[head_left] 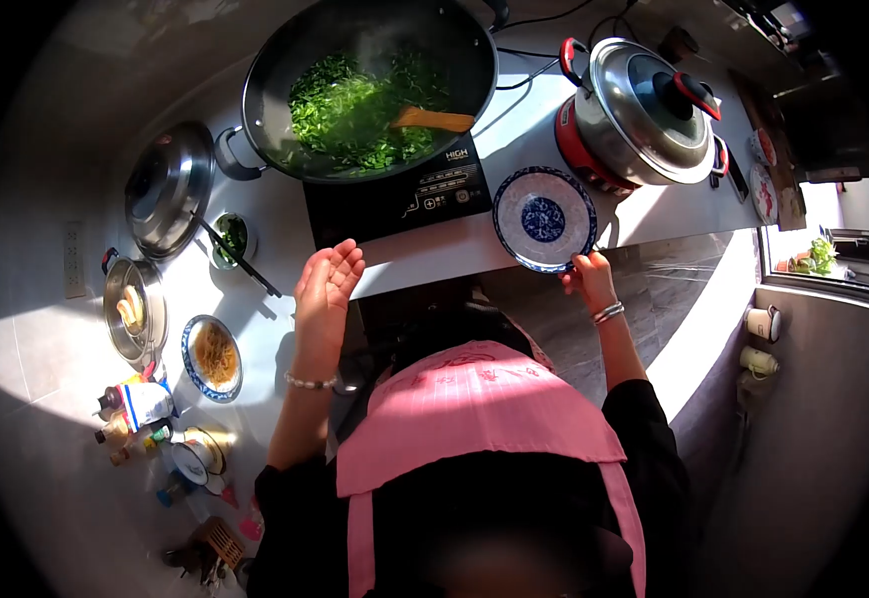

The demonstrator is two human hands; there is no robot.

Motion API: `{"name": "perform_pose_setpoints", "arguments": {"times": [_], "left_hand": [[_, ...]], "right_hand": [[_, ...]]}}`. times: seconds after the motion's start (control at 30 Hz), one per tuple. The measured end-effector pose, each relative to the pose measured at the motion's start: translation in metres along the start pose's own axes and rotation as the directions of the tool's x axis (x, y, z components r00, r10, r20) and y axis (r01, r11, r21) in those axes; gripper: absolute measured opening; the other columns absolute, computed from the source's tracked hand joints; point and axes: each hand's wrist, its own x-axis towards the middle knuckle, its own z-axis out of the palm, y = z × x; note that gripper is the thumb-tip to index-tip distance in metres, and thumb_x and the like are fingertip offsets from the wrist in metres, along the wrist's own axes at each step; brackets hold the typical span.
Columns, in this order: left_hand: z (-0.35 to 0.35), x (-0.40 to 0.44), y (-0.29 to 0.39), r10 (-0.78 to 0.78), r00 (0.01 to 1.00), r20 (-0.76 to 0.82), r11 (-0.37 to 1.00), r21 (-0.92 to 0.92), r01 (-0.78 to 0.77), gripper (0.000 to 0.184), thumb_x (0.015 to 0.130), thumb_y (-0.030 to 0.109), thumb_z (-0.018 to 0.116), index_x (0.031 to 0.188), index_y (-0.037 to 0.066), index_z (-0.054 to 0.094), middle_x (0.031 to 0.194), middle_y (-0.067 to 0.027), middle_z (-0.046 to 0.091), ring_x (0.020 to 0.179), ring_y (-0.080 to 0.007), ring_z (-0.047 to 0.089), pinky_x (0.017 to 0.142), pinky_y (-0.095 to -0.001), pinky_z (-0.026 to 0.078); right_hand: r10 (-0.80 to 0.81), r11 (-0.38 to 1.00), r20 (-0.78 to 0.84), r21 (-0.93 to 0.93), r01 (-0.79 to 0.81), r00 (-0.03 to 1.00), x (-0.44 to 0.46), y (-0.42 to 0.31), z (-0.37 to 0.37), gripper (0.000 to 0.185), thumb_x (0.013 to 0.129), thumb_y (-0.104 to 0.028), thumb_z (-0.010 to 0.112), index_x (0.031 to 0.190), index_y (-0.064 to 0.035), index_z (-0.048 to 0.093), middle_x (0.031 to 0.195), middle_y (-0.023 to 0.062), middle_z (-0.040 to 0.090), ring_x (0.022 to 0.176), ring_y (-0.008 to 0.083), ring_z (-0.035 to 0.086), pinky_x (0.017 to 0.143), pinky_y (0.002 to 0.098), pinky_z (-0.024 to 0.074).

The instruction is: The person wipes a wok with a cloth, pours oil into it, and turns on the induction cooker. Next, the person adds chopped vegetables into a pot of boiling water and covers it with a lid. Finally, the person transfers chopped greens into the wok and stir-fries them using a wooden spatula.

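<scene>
My right hand (590, 279) pinches the near right rim of a blue-and-white patterned plate (572, 204) at the counter's front edge. The plate looks bare, with a dark blue motif in its middle. My left hand (330, 282) is raised palm up with its fingers stretched out, holding nothing, in front of the black induction cooker (432, 199). On the cooker stands a large dark wok (265, 110) with chopped green leaves (354, 110) inside. A wooden spatula (432, 119) lies in the wok, and faint steam rises there.
Right of the wok stands a lidded steel pot (634, 110) on a red base. At the left are a wok lid (167, 189), a glass bowl (233, 241) with black chopsticks (235, 257) across it, a steel pan (135, 309), a plate of shredded food (213, 359) and several bottles.
</scene>
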Motion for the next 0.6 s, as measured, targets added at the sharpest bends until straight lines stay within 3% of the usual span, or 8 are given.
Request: {"name": "perform_pose_setpoints", "arguments": {"times": [0.1,0.2,0.23,0.27,0.4,0.43,0.57,0.6], "left_hand": [[-0.005,-0.003,0.003,0.028,0.998,-0.05,0.999,-0.016,-0.029,0.017,0.094,0.012,0.039,0.104,-0.002,0.043,0.113,-0.0227,0.052,0.103,-0.0279,0.055,0.092,-0.0382,0.047],[-0.007,-0.003,0.005,0.021,0.995,-0.093,1.0,0.015,-0.02,0.017,0.094,0.011,0.039,0.103,-0.002,0.044,0.113,-0.0229,0.052,0.104,-0.0281,0.055,0.092,-0.0383,0.047],[-0.012,-0.001,0.006,0.0,0.997,-0.076,1.0,-0.003,0.0,0.016,0.095,0.01,0.038,0.104,-0.002,0.043,0.117,-0.0244,0.048,0.109,-0.0307,0.051,0.094,-0.0416,0.045],[-0.017,0.001,0.006,0.01,0.999,-0.051,1.0,-0.013,-0.011,0.015,0.094,0.01,0.04,0.105,-0.001,0.044,0.116,-0.0243,0.049,0.108,-0.0314,0.052,0.094,-0.0416,0.045],[-0.027,0.008,0.016,0.072,0.994,-0.081,0.997,-0.007,-0.073,0.015,0.092,0.011,0.045,0.102,-0.001,0.047,0.111,-0.0218,0.054,0.102,-0.0283,0.056,0.09,-0.0388,0.047],[-0.029,0.009,0.016,0.088,0.994,-0.065,0.996,-0.003,-0.089,0.015,0.091,0.011,0.046,0.101,-0.001,0.048,0.109,-0.0209,0.055,0.1,-0.0271,0.057,0.089,-0.0376,0.048],[-0.046,0.014,0.022,0.114,0.992,-0.057,0.993,-0.009,-0.115,0.014,0.092,0.011,0.046,0.101,0.001,0.05,0.113,-0.0217,0.053,0.104,-0.0288,0.055,0.092,-0.0399,0.047],[-0.049,0.013,0.024,0.126,0.99,-0.056,0.992,-0.013,-0.127,0.014,0.092,0.012,0.046,0.101,0.001,0.05,0.113,-0.0216,0.053,0.104,-0.0287,0.055,0.091,-0.0398,0.047]], "right_hand": [[-0.011,0.995,0.046,0.098,0.006,0.999,0.005,0.001,0.005,0.017,0.083,-0.009,0.052,0.083,0.0075,0.049,0.065,0.0156,0.06,0.048,0.0196,0.059,0.041,0.0293,0.0499],[0.007,0.995,0.069,0.096,-0.014,0.998,0.016,0.014,-0.001,0.016,0.085,-0.011,0.051,0.091,0.0027,0.05,0.069,0.0134,0.061,0.05,0.0162,0.058,0.041,0.0269,0.0489],[0.0,0.994,0.091,0.108,-0.01,0.996,0.017,0.014,-0.002,0.016,0.085,-0.011,0.051,0.091,0.004,0.051,0.068,0.013,0.06,0.05,0.0163,0.058,0.043,0.0273,0.0497],[0.014,0.993,0.165,0.115,-0.033,0.986,0.02,0.011,-0.002,0.021,0.087,-0.016,0.053,0.091,0.0043,0.052,0.068,0.0133,0.061,0.048,0.0169,0.058,0.041,0.0279,0.0498],[0.088,0.988,0.101,-0.137,-0.074,0.991,0.025,0.0,-0.007,0.04,0.088,-0.04,0.053,0.09,0.0,0.054,0.061,0.0117,0.061,0.042,0.0168,0.056,0.036,0.0284,0.0478],[0.064,0.985,0.012,-0.164,-0.061,0.998,0.023,-0.003,-0.004,0.042,0.088,-0.045,0.051,0.087,-0.003,0.057,0.057,0.0105,0.059,0.039,0.0161,0.054,0.035,0.0289,0.0458],[-0.056,0.934,-0.136,-0.356,0.004,0.989,0.039,0.006,-0.013,0.042,0.089,-0.044,0.049,0.08,-0.0041,0.058,0.052,0.008,0.056,0.036,0.015,0.049,0.032,0.0285,0.0374],[-0.448,0.728,-0.106,-0.62,0.293,0.888,0.042,0.011,-0.021,0.041,0.089,-0.043,0.049,0.078,-0.0042,0.058,0.051,0.0069,0.055,0.036,0.0144,0.049,0.032,0.0276,0.0366]]}}
